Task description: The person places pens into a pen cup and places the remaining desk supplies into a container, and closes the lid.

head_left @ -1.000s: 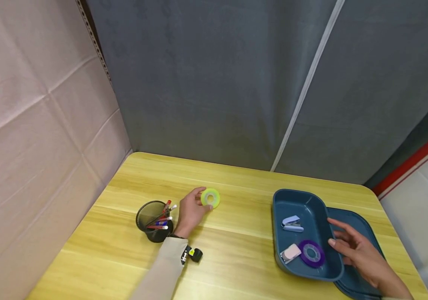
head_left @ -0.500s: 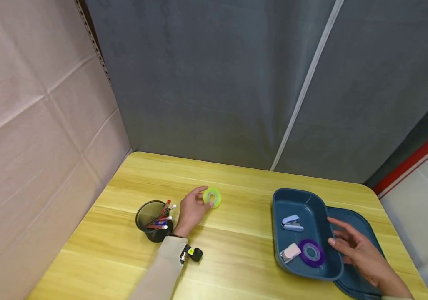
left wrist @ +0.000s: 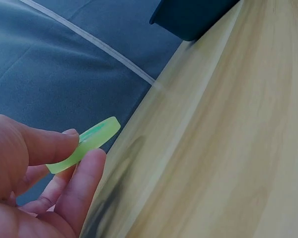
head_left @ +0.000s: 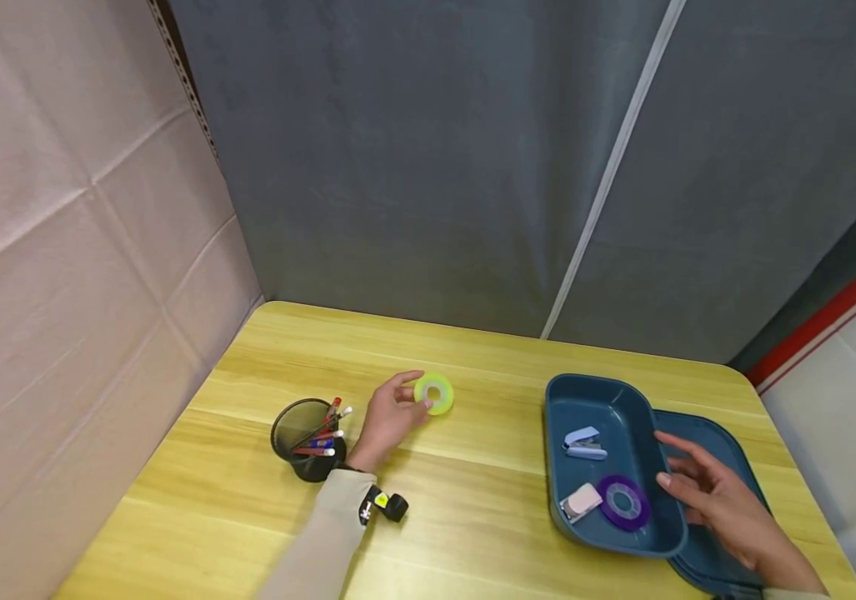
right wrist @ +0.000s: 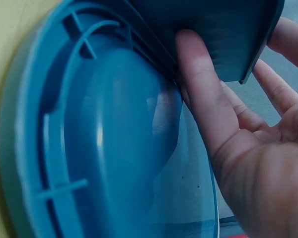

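My left hand (head_left: 390, 421) pinches a yellow-green roll of tape (head_left: 436, 394) between thumb and fingers. The left wrist view shows this tape (left wrist: 92, 144) edge-on, held above the table. At the right stands a blue plastic box (head_left: 608, 400). My right hand (head_left: 728, 504) is at its right wall, with relaxed fingers touching the rim and side. In the right wrist view one finger (right wrist: 201, 74) lies against the outside of the box wall (right wrist: 228, 39). Inside the box are a lilac stapler (head_left: 585, 444), a purple roll of tape (head_left: 624, 503) and a small pink-and-white item (head_left: 581, 503).
A black mesh pen holder (head_left: 307, 467) with several pens stands left of my left wrist. The blue lid (head_left: 720, 450) lies on the wooden table (head_left: 473, 500), partly under my right hand and beside the box. A grey curtain (head_left: 412, 167) hangs behind the table.
My left hand has moved slightly to the right with the yellow-green tape. The right hand and the box hold their places.
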`<state>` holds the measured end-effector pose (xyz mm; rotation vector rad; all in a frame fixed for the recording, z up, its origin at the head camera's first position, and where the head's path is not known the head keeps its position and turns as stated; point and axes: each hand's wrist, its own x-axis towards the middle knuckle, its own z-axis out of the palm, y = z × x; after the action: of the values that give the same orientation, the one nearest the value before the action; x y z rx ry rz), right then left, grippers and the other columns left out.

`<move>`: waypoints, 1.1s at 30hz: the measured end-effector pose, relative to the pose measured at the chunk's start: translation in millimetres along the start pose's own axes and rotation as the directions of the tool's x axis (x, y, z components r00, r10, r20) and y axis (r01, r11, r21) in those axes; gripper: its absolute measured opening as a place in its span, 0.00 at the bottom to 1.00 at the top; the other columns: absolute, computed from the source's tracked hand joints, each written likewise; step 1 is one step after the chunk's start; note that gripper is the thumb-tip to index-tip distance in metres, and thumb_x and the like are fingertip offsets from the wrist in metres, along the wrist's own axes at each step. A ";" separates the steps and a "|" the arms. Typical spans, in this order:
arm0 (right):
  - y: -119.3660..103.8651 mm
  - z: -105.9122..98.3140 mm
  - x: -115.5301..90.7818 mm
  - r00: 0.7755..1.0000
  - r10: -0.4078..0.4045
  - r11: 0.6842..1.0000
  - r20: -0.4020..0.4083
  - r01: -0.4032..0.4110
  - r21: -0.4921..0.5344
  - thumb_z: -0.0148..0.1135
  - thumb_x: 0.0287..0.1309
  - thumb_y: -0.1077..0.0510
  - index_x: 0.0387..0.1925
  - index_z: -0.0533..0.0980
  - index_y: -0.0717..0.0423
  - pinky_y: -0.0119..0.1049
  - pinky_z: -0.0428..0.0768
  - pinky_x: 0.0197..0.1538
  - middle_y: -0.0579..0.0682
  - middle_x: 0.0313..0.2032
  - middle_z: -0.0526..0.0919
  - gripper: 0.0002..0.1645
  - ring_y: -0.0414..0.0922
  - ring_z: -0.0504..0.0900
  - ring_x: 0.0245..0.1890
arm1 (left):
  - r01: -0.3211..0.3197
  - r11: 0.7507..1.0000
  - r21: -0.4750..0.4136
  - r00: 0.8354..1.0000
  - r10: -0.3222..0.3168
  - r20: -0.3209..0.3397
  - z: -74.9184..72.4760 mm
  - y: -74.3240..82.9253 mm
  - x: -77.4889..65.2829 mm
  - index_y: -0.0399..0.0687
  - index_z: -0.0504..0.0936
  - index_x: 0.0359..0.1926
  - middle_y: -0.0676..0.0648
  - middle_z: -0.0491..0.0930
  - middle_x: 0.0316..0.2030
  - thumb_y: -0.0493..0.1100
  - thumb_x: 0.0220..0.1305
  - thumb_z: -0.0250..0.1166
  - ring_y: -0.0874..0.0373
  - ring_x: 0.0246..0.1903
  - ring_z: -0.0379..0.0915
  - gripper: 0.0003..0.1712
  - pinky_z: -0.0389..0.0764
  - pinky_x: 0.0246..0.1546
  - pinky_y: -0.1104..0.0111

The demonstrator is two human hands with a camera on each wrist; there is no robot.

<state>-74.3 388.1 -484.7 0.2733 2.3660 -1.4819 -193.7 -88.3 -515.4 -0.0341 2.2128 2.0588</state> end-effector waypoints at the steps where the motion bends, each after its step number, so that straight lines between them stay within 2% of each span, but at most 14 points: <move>1: 0.0 -0.1 0.3 1.000 -0.001 1.000 -0.005 0.001 0.004 0.61 0.77 0.47 0.85 0.49 0.40 0.45 0.90 0.48 0.71 0.74 0.60 0.46 0.41 0.78 0.54 | 0.005 1.000 -0.016 1.000 -0.005 0.006 0.9 0.9 -0.2 0.51 0.79 0.70 0.37 0.83 0.49 0.31 0.65 0.73 0.53 0.42 0.87 0.34 0.91 0.43 0.62; 16: -0.5 -0.1 0.1 1.000 -0.007 1.000 -0.017 0.007 0.016 0.61 0.77 0.48 0.85 0.49 0.42 0.45 0.91 0.47 0.70 0.72 0.64 0.46 0.38 0.80 0.50 | 0.006 0.995 -0.095 0.998 0.001 0.065 12.9 4.4 -1.8 0.48 0.78 0.70 0.38 0.79 0.49 0.30 0.66 0.70 0.54 0.42 0.86 0.32 0.91 0.45 0.62; 23: -0.5 -0.3 0.1 1.000 -0.004 1.000 -0.018 0.005 0.015 0.61 0.78 0.48 0.85 0.50 0.42 0.45 0.91 0.47 0.70 0.72 0.64 0.45 0.40 0.80 0.50 | 0.013 0.991 -0.137 0.994 0.002 0.107 24.9 16.0 -5.1 0.45 0.78 0.70 0.40 0.76 0.48 0.29 0.67 0.67 0.56 0.42 0.87 0.30 0.91 0.45 0.63; 29: -0.3 -0.8 -0.7 1.000 -0.001 1.000 -0.007 0.001 0.024 0.60 0.78 0.48 0.85 0.50 0.40 0.44 0.91 0.46 0.69 0.73 0.63 0.44 0.39 0.80 0.50 | 0.023 0.984 -0.179 0.986 0.007 0.164 36.4 28.3 -11.0 0.47 0.77 0.70 0.39 0.77 0.50 0.30 0.69 0.66 0.56 0.44 0.87 0.29 0.91 0.46 0.61; 33: -0.4 0.3 -0.5 1.000 -0.002 0.999 0.001 0.002 0.040 0.60 0.79 0.49 0.85 0.49 0.42 0.45 0.91 0.47 0.71 0.74 0.61 0.44 0.39 0.80 0.51 | 0.030 0.978 -0.207 0.980 0.012 0.198 45.7 36.1 -14.1 0.47 0.77 0.70 0.40 0.77 0.49 0.31 0.69 0.66 0.56 0.43 0.87 0.29 0.91 0.46 0.61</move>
<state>-73.9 387.7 -484.4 0.2796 2.3386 -1.5316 -179.9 -41.0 -481.2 0.1364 1.8717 2.1762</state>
